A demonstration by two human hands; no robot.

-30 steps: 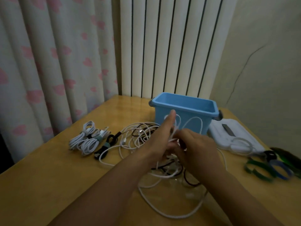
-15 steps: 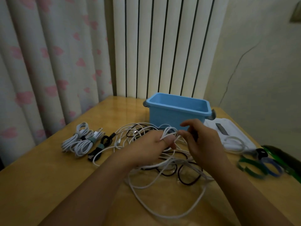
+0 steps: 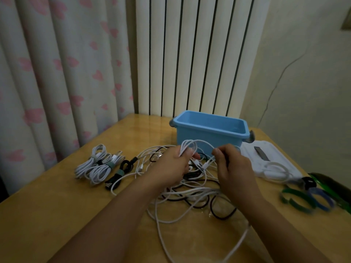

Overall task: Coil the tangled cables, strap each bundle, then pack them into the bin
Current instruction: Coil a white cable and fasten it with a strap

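Both hands work over the middle of a wooden desk (image 3: pixel 47 215), just in front of a blue bin (image 3: pixel 209 133) that stands open at the far edge. The left hand (image 3: pixel 171 166) has its grip closed around several loops of a white cable (image 3: pixel 191 144), which arch up out of its fingers toward the right hand (image 3: pixel 231 168). The right grip is curled too, pinching the same white cable near a small plug end between the two hands. Beneath and around them lies a loose tangle of cables (image 3: pixel 190 198), white and black strands crossing on the desk, with one long white strand trailing toward the near edge. To the left, well apart from the tangle, three strapped bundles (image 3: pixel 100 166) lie side by side, two white and one black. Right of the bin lies a white lid (image 3: pixel 266 158) with a white cable loop resting on it, and beyond that, near the right edge, sit loose straps (image 3: pixel 303 198) in green and blue.
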